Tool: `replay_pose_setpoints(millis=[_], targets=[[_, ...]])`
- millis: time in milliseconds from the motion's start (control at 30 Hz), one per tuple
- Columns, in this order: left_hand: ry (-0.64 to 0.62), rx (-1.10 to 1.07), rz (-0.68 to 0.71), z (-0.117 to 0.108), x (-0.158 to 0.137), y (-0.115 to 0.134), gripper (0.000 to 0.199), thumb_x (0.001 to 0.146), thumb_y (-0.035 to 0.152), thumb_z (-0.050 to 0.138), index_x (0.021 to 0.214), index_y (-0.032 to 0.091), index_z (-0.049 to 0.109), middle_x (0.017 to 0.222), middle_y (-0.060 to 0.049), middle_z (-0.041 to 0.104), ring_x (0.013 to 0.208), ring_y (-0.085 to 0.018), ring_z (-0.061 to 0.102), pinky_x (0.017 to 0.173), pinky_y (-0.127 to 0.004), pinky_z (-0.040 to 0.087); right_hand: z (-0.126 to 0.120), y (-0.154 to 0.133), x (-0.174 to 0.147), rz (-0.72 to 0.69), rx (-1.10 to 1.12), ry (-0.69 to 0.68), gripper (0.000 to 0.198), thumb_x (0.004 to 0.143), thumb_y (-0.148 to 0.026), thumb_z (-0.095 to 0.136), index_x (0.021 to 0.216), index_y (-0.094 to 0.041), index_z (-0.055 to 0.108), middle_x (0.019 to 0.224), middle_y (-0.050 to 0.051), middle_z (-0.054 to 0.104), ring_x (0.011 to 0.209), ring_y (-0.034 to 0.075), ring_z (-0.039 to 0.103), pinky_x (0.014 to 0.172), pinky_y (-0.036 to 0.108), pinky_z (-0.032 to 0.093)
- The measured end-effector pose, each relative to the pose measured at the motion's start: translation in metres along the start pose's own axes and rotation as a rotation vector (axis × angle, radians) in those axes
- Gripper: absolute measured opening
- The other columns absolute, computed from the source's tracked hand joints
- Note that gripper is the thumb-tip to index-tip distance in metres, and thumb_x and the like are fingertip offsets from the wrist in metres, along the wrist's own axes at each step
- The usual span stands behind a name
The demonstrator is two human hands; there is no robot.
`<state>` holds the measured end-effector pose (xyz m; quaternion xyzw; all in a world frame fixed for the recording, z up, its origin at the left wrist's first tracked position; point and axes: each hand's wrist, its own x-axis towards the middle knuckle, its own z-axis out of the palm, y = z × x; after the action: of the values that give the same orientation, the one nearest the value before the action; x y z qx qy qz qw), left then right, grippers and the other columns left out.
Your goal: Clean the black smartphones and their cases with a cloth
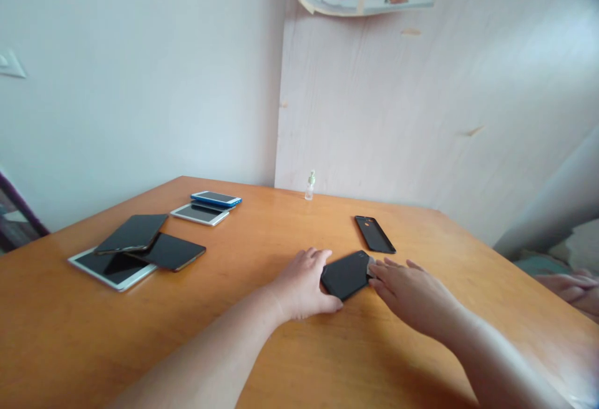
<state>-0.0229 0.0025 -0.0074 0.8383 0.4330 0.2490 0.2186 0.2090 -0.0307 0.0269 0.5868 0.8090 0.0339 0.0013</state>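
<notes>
black phone point(346, 276), black case point(377, 236), orange-brown table point(248, 265), blue-rimmed phone point(215, 198), white-rimmed tablet point(108, 268)

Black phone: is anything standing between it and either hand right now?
Nothing visible separates the left hand from the black phone; its thumb and fingers are at the left end. At the right end, a small pale piece, perhaps cloth, lies between the right hand's fingertips and the phone.

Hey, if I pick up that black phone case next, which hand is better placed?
Probably your right hand: it's nearer the black case, while your left hand is farther off, at the black phone's left end.
</notes>
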Motion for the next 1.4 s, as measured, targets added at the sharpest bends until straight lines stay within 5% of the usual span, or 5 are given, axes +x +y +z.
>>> replay_pose_setpoints(millis=[233, 667, 933, 1067, 1400], targets=[[0.037, 0.072, 0.045, 0.005, 0.002, -0.003, 0.081, 0.061, 0.046, 0.073, 0.131, 0.014, 0.047, 0.119, -0.014, 0.059, 0.112, -0.032, 0.055, 0.096, -0.042, 0.045, 0.009, -0.031, 0.002, -0.384, 0.279, -0.004, 0.044, 0.098, -0.035, 0.035, 0.139, -0.030, 0.050, 0.142, 0.005, 0.052, 0.133, 0.025, 0.044, 0.111, 0.048, 0.029], [0.032, 0.165, 0.051, 0.003, -0.002, 0.000, 0.080, 0.059, 0.054, 0.074, 0.126, 0.016, 0.050, 0.119, -0.014, 0.060, 0.109, -0.033, 0.056, 0.094, -0.044, 0.046, 0.042, 0.047, 0.045, 0.106, 0.373, 0.207, 0.022, 0.082, -0.032, 0.049, 0.082, -0.022, 0.069, 0.085, 0.005, 0.071, 0.080, 0.021, 0.064, 0.071, 0.030, 0.045], [0.061, 0.167, 0.038, -0.005, -0.002, 0.007, 0.053, 0.071, 0.044, 0.066, 0.119, 0.022, 0.057, 0.104, -0.008, 0.069, 0.095, -0.027, 0.063, 0.079, -0.034, 0.048, 0.037, 0.048, 0.048, 0.550, 1.189, 0.362, 0.022, 0.070, -0.029, 0.060, 0.090, -0.018, 0.064, 0.061, -0.001, 0.057, 0.053, 0.013, 0.050, 0.050, 0.025, 0.037], [0.047, 0.143, 0.016, -0.010, -0.001, 0.006, 0.030, 0.086, 0.048, 0.050, 0.100, 0.025, 0.064, 0.088, -0.004, 0.070, 0.083, -0.021, 0.064, 0.068, -0.028, 0.044, 0.029, 0.048, 0.047, 0.460, 1.469, 0.423, 0.028, 0.070, -0.032, 0.067, 0.091, -0.014, 0.067, 0.065, 0.001, 0.058, 0.055, 0.011, 0.047, 0.049, 0.024, 0.036], [0.067, 0.185, 0.079, -0.016, 0.001, 0.003, 0.044, 0.100, 0.044, 0.023, 0.080, 0.023, 0.056, 0.070, -0.002, 0.062, 0.066, -0.017, 0.059, 0.060, -0.026, 0.034, 0.033, 0.031, 0.052, 0.205, 1.532, 0.380, 0.040, 0.073, -0.046, 0.073, 0.099, -0.017, 0.064, 0.076, 0.002, 0.062, 0.067, 0.013, 0.057, 0.052, 0.023, 0.035]])
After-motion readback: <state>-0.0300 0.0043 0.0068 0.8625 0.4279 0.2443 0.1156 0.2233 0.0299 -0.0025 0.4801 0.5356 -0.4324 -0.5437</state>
